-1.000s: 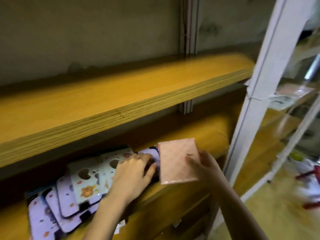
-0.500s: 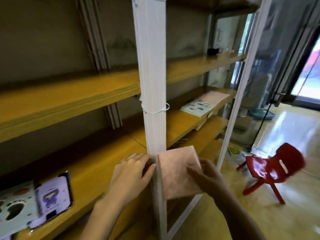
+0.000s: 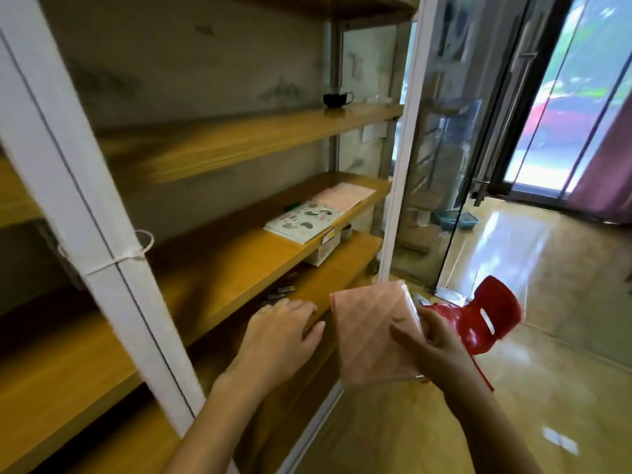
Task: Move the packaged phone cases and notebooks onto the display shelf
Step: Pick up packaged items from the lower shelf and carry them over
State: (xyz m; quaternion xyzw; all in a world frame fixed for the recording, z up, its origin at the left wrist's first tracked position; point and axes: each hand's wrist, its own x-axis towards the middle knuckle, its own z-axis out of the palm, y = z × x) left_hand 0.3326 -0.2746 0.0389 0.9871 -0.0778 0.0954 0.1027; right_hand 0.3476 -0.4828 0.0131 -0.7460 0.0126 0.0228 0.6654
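Right, we've got the pink wrapped notebook (image 3: 374, 333) clamped in our right hand (image 3: 432, 342), thumb across its face, up in the air off the shelf front. Just left of that grip our left hand (image 3: 280, 333) hangs loose-fingered and holds nothing, by the edge of the display shelf (image 3: 212, 268); we can't tell if it touches. Up and beyond the grip, two flat packets (image 3: 307, 220) lie on that board. We'd call this the carry. Next we should reach forward and lay the notebook flat beside them.

wooden shelf (image 3: 222, 261) with two flat packages (image 3: 302, 223)
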